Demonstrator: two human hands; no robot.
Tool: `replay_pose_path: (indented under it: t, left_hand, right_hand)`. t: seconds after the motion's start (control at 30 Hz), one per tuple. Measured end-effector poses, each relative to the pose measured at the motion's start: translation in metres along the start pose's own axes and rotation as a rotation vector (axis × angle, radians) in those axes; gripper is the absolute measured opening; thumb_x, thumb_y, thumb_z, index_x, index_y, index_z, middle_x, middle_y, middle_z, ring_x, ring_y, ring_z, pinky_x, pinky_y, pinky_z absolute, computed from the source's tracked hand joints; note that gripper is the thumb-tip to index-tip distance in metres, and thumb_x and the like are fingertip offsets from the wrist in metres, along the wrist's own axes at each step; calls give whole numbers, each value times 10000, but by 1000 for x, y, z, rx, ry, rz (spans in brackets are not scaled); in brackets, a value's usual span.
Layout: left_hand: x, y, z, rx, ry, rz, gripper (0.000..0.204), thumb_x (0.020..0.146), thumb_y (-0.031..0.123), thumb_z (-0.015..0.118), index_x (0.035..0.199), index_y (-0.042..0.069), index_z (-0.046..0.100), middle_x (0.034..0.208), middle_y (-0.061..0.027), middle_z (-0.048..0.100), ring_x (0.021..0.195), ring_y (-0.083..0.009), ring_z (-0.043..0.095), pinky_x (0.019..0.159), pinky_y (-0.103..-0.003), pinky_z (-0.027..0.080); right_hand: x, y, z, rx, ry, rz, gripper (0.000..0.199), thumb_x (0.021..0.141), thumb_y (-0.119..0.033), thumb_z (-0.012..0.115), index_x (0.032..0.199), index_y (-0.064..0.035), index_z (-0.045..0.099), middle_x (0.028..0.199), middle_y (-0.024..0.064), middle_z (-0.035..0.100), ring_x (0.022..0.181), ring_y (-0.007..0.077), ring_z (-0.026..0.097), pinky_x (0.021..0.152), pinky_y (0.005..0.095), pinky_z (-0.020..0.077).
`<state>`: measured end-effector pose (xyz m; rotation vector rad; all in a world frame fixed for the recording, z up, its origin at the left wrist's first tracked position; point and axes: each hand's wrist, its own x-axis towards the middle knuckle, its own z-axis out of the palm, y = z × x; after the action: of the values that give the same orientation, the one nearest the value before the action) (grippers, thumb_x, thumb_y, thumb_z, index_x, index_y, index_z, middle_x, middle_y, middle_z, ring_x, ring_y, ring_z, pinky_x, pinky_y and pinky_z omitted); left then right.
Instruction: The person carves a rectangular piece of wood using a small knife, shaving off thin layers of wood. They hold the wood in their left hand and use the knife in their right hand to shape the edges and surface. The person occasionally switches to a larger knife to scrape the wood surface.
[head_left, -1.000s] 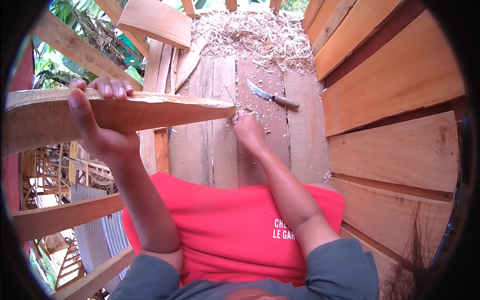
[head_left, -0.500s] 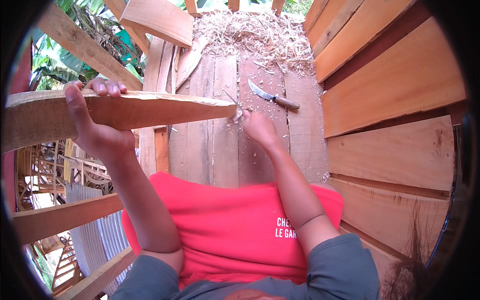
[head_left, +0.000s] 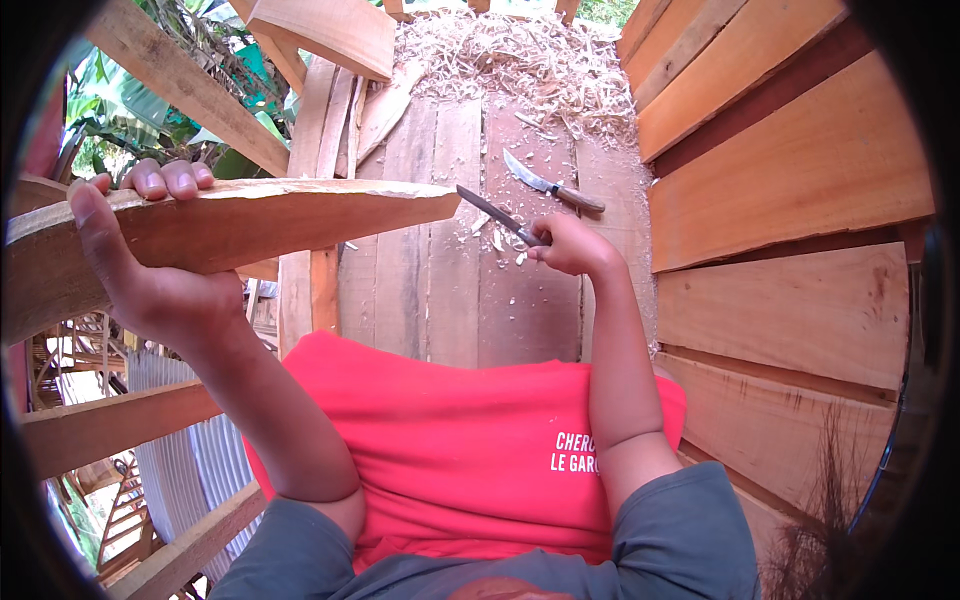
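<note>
My left hand [head_left: 165, 255] grips a long wooden board [head_left: 300, 222] from below, thumb on the near face and fingers over the top edge. The board juts rightward and tapers to a blunt tip. In my right hand [head_left: 572, 245] is a dark-bladed knife [head_left: 495, 212], its fingers wrapped round the handle. The blade points up and left, its end at the board's tip; whether they touch I cannot tell. Beyond my right hand a second knife [head_left: 553, 184], with a curved shiny blade and brown wooden handle, lies on the plank floor [head_left: 455, 300].
Curly wood shavings [head_left: 520, 65] pile up at the far end, and small chips lie round the knife. A plank wall [head_left: 790, 170] closes the right side. Offcuts [head_left: 325, 40] and rails [head_left: 180, 85] stand at the left. Red cloth [head_left: 450, 440] covers my lap.
My right hand has moved right and slightly back toward me, bringing more of the knife blade into view. My left hand and the board have shifted a little left.
</note>
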<state>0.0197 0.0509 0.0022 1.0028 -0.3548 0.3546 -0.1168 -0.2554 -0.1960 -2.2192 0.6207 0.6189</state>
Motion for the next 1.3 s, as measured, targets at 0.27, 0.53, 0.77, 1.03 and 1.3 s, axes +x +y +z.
replay_pose_path:
  t: [0.27,0.53,0.77,1.03,1.3]
  left_hand:
    - [8,17,-10,6,-5,26,293,958,377,615,1036,108,527,797,-63,510,743,-201,531,763,-412,460]
    - [9,18,-10,-42,-38,17,295,956,378,615,1040,108,532,796,-65,515,741,-196,532,761,-414,459]
    - [5,25,-9,-82,-78,-25,279,972,357,614,1066,102,551,813,-54,491,784,-195,514,793,-406,435]
    - [2,31,-12,-168,-173,-54,278,985,358,595,1071,97,550,813,-55,491,778,-188,510,777,-396,432]
    - [-1,34,-19,-132,-158,-67,315,976,371,601,1087,84,533,807,-64,516,722,-192,523,750,-391,452]
  right_hand:
    - [11,-20,47,-245,-201,-291,295,766,-164,828,986,6,729,931,184,726,877,313,696,763,390,537]
    - [30,-31,89,-69,159,-425,356,825,-151,760,1148,-28,675,1209,173,635,1197,328,571,1009,428,454]
    - [45,57,21,-273,824,8,356,856,-122,705,1204,-80,643,1206,114,605,1209,295,527,994,462,429]
    - [47,66,25,-220,901,53,279,842,-86,710,1117,-67,668,1101,138,662,1079,343,616,909,466,485]
    - [-23,58,-26,-7,409,-80,252,824,-175,791,1032,-46,731,938,166,745,869,281,714,782,389,537]
